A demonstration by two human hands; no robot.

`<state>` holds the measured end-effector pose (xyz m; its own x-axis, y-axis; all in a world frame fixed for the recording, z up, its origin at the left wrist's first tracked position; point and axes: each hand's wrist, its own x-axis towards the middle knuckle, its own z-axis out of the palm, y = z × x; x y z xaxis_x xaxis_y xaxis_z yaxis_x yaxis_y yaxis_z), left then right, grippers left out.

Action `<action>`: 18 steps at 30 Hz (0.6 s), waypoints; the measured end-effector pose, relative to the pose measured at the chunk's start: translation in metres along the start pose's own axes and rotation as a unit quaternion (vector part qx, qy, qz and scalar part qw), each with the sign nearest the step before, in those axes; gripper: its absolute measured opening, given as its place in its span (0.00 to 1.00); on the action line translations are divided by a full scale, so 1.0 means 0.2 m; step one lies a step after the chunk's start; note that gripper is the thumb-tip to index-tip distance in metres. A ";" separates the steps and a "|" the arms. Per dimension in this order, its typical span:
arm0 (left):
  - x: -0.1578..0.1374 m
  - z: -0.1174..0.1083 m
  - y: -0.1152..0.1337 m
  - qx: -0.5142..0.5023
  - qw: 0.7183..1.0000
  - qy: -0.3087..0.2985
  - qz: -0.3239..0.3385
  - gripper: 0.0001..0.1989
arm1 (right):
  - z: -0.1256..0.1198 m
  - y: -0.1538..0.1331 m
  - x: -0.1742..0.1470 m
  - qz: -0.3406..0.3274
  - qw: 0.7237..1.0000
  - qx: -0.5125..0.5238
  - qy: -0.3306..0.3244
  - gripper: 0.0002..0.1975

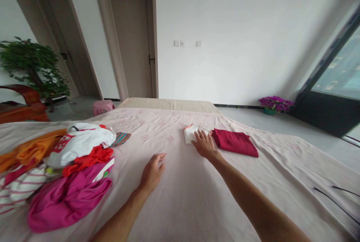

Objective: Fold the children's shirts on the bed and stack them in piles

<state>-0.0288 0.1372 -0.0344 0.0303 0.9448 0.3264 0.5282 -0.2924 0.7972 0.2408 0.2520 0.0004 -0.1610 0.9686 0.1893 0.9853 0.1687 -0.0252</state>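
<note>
My right hand (204,143) lies flat, fingers spread, on a folded white garment (189,135) with an orange edge. Right beside that garment is a folded dark red garment (236,142). Over the bare middle of the sheet, my left hand (152,172) is held with its fingers slightly bent and the thumb apart, holding nothing. To its left rises a loose pile of clothes: a magenta garment (70,200), a bright red one (88,160), a white one with a red print (81,142), an orange one (36,146) and a striped one (25,189).
A pale pink patterned sheet (180,204) covers the broad surface before me. Thin black cords (336,205) lie at the right. Beyond stand a pink stool (103,107), a leafy plant (30,65), a wooden armchair (25,105) and purple flowers (275,104) on the floor.
</note>
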 end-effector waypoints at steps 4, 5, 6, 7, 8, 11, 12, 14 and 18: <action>-0.02 -0.02 0.03 -0.019 1.000 0.023 -0.002 0.17 | -0.06 -0.19 -0.32 -0.052 0.997 0.058 0.016 0.28; -0.02 -0.04 0.04 -0.026 0.999 0.031 0.001 0.17 | -0.06 -0.23 -0.40 -0.071 0.995 0.073 -0.001 0.28; -0.02 -0.07 0.05 -0.032 0.999 0.038 0.005 0.16 | -0.05 -0.26 -0.48 -0.082 0.993 0.083 -0.014 0.28; -0.03 -0.12 0.07 -0.037 0.998 0.044 0.012 0.14 | -0.04 -0.29 -0.55 -0.091 0.992 0.089 -0.024 0.28; -0.03 -0.18 0.09 -0.038 0.998 0.049 0.017 0.13 | -0.02 -0.31 -0.60 -0.096 0.991 0.091 -0.027 0.28; -0.04 -0.47 0.13 0.002 0.996 0.091 0.019 0.12 | 0.02 -0.34 -0.69 -0.101 0.991 0.084 -0.016 0.28; -0.04 -0.59 0.13 0.033 0.993 0.113 0.018 0.12 | 0.02 -0.34 -0.69 -0.100 0.992 0.082 -0.010 0.27; -0.06 -0.84 0.12 0.124 0.980 0.154 0.019 0.12 | 0.02 -0.35 -0.70 -0.094 0.992 0.080 0.000 0.27; -0.11 -1.20 0.01 0.398 0.905 0.147 -0.017 0.14 | -0.01 -0.37 -0.69 -0.085 0.992 0.090 0.004 0.26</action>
<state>-0.2321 0.0797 0.0825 -0.1627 0.8368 0.5227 0.9724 0.0462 0.2288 0.1908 0.1047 -0.0217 -0.3234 0.9220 0.2129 0.9176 0.3605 -0.1673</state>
